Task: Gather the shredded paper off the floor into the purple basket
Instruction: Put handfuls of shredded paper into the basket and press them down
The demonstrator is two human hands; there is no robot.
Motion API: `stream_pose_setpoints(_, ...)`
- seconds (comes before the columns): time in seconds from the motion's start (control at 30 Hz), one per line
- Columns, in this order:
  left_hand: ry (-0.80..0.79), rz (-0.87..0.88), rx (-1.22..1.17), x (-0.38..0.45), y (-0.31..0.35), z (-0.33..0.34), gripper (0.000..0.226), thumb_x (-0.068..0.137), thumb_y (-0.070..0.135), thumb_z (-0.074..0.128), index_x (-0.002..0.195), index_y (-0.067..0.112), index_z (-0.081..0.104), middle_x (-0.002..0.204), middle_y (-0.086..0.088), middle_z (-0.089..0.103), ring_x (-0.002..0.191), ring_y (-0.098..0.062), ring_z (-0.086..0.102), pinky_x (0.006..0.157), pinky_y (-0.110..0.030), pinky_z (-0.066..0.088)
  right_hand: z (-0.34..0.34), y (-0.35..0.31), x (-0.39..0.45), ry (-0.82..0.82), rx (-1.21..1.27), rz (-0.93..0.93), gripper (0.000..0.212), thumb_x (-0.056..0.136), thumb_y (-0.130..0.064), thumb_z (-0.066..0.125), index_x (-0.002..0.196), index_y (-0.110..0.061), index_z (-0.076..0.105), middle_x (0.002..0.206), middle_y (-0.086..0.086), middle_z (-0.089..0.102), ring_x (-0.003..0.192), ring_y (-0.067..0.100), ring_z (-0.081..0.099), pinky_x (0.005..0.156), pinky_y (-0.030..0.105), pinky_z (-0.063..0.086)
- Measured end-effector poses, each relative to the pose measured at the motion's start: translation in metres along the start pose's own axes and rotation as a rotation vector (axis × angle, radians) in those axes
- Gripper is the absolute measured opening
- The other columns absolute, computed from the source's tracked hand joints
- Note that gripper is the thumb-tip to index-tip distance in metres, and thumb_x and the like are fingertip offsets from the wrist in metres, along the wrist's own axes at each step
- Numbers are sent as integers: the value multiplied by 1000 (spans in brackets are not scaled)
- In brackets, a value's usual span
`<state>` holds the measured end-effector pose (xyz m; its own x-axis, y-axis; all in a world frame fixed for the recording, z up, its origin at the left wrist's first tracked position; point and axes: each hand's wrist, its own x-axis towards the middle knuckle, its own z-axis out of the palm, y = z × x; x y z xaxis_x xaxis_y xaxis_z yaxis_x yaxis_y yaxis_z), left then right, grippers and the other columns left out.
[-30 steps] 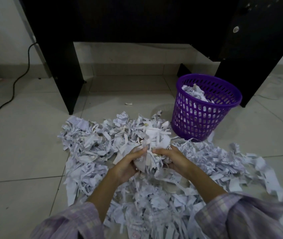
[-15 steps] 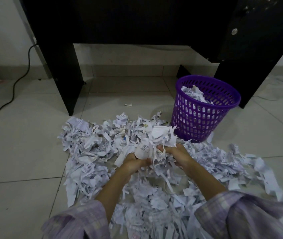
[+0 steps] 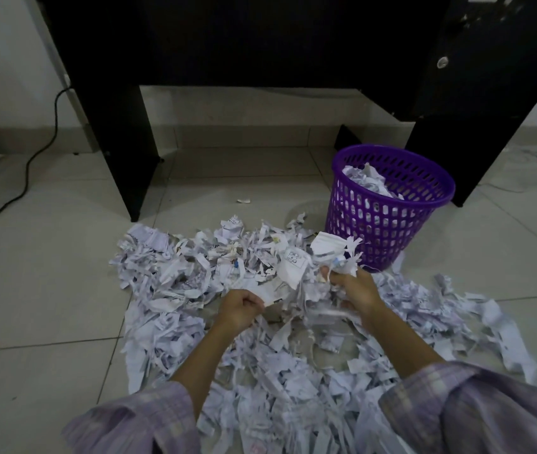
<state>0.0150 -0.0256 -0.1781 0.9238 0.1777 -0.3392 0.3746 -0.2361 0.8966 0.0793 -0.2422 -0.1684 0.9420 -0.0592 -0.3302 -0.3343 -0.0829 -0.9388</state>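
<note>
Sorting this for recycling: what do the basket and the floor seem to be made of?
Purple basket: looks like moulded plastic, glossy, with a regular grid of holes in its wall. Floor: probably glazed ceramic tile, pale and faintly shiny, crossed by straight grout lines.

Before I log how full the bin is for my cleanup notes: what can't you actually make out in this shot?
- Fill level of the purple basket: head view, its near wall hides most of the inside; only top scraps show.
- Left hand fingertips: buried in the shredded paper it grips.
- Right hand palm side: turned away.
- Print on the scraps: too small.
- Pile's near edge: hidden by the sleeves.
</note>
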Motion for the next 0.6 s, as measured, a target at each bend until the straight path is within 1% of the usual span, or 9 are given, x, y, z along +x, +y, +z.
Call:
stream_pose_setpoints(0.1,65,19,83,4,-1,-3,31,85,-7,63,61,13,59,80,-8,64,77,-12,60,74,-19,47,3,-7,-2,26,10,-20,44,81,-31,75,123,-25,62,116,-3,64,107,22,58,90,40,48)
stream_pose_setpoints(0.17,83,18,118,4,-1,-3,20,84,-6,64,67,5,66,92,-16,69,90,-20,63,82,-24,48,4,-8,-3,38,16,-33,44,82,-30,74,123,-24,61,117,-3,62,109,23,57,91,39,46)
stream_pose_setpoints(0.2,97,16,137,4,-1,-2,13,84,-5,65,73,2,68,95,-17,70,92,-21,64,84,-25,48,4,-8,-2,43,25,-44,42,82,-29,74,122,-25,61,116,-3,63,108,22,57,91,37,45)
stream_pose_setpoints(0.27,109,9,127,2,-1,0,10,84,-4,65,76,1,67,89,-14,69,83,-15,62,83,-24,50,3,-8,-3,50,18,-79,41,82,-27,74,121,-25,62,114,-3,65,105,20,58,89,35,45)
stream_pose_setpoints(0.33,119,2,59,-4,3,3,4,84,-1,66,83,2,67,85,-9,63,76,-13,59,72,-19,51,2,-9,-4,15,-26,-83,39,83,-25,74,120,-24,63,111,-3,66,99,18,60,84,31,47)
stream_pose_setpoints(0.37,126,-5,21,-6,6,4,5,85,2,67,90,1,68,89,-8,62,81,-16,59,70,-19,49,2,-10,-7,-3,-56,-84,36,83,-21,73,118,-22,63,107,-2,66,93,15,61,77,28,48)
stream_pose_setpoints(0.43,135,-22,-70,-9,13,7,10,88,11,64,97,5,67,99,-5,62,97,-20,58,77,-24,44,2,-11,-10,-67,-144,-92,32,82,-12,73,112,-19,65,101,-1,68,84,10,62,65,21,48)
stream_pose_setpoints(0.53,65,-70,-245,-15,26,8,22,95,36,52,101,17,62,104,5,56,114,-19,50,83,-28,41,4,0,-9,-147,-192,-78,34,78,-13,76,110,-19,70,100,-3,73,94,17,68,77,30,55)
stream_pose_setpoints(0.6,-57,-137,-302,-11,28,11,54,91,55,47,130,18,50,124,2,49,127,-22,43,95,-36,37,9,0,-14,-216,-204,-56,32,78,-21,78,109,-22,69,97,-3,73,88,18,68,70,30,56)
